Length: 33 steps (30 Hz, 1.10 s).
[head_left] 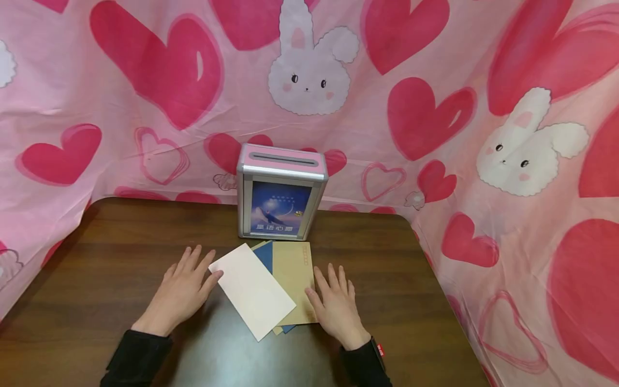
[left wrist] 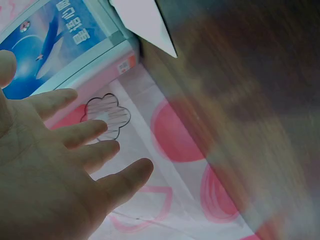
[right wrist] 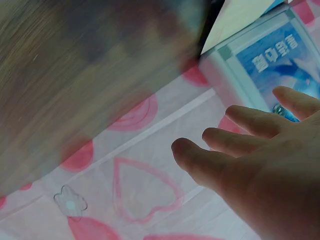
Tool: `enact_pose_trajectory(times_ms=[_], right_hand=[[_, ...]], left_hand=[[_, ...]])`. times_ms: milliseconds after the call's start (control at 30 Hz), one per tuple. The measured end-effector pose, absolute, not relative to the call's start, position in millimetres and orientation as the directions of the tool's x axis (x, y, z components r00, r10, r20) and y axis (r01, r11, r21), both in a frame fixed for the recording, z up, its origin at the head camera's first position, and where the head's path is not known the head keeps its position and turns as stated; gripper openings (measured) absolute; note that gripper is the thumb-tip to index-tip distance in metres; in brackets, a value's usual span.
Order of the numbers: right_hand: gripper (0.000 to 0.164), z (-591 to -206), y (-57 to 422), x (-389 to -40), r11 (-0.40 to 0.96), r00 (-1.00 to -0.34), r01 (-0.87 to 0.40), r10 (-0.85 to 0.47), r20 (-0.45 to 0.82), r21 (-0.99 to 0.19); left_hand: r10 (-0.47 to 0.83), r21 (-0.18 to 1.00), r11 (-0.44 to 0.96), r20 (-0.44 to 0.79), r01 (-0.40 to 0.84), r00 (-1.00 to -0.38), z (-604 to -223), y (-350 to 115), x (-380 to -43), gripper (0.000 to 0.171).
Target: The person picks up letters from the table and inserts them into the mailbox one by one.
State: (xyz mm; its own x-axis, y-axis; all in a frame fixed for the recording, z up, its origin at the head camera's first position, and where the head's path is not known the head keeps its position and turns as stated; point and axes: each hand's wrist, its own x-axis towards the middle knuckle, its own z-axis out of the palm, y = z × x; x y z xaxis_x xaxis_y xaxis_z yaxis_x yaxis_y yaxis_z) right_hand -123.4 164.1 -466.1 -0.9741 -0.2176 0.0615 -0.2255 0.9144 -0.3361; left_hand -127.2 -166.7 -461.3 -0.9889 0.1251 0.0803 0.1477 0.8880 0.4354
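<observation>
Overlapping papers lie in a small pile on the wooden table. On top is a plain white rectangular paper [head_left: 253, 293], set at a slant. Beneath it show a tan envelope [head_left: 295, 285] with small red boxes printed along one edge, and a blue paper [head_left: 264, 255]. My left hand [head_left: 181, 290], fingers spread and extended, is at the white paper's left corner, its thumb overlapping that corner in the head view. At the tan envelope's right edge is my right hand [head_left: 336, 306], with fingers extended and nothing in its grasp. Both wrist views show the fingers loosely spread.
Behind the papers stands an upright box [head_left: 276, 193] with a silver frame, a pink slotted top and a blue picture panel. A pink cloth [head_left: 358, 123] with hearts and rabbits hangs round the back and sides of the table [head_left: 406, 301].
</observation>
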Motion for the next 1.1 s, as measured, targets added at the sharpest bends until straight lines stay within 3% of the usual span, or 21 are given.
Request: enact_pose_trajectory(times_ms=[333,633,867,1100], right_hand=[[0.063,-475,140,-125,0.89,-0.955,-0.286,-0.296,0.029,-0.355],[0.07,-479,108,-127,0.904,-0.962,-0.263,-0.271,0.024,-0.338],[0.081,-482,84,-130,0.942,-0.971,-0.237,-0.228,0.063,-0.236],[0.092,-487,71,-130,0.954,-0.979,-0.198,-0.205,-0.008,-0.226]], left_hand=[[0.133,0.393,0.906,0.091,0.158,-0.987,-473,-165,-134,0.075],[0.134,0.354,0.924,0.056,0.146,-0.989,-482,-162,-144,0.074],[0.092,0.289,0.952,0.032,0.097,-0.995,-484,-151,-159,0.073],[0.042,0.302,0.953,-0.034,0.03,-0.999,-488,-149,-168,0.077]])
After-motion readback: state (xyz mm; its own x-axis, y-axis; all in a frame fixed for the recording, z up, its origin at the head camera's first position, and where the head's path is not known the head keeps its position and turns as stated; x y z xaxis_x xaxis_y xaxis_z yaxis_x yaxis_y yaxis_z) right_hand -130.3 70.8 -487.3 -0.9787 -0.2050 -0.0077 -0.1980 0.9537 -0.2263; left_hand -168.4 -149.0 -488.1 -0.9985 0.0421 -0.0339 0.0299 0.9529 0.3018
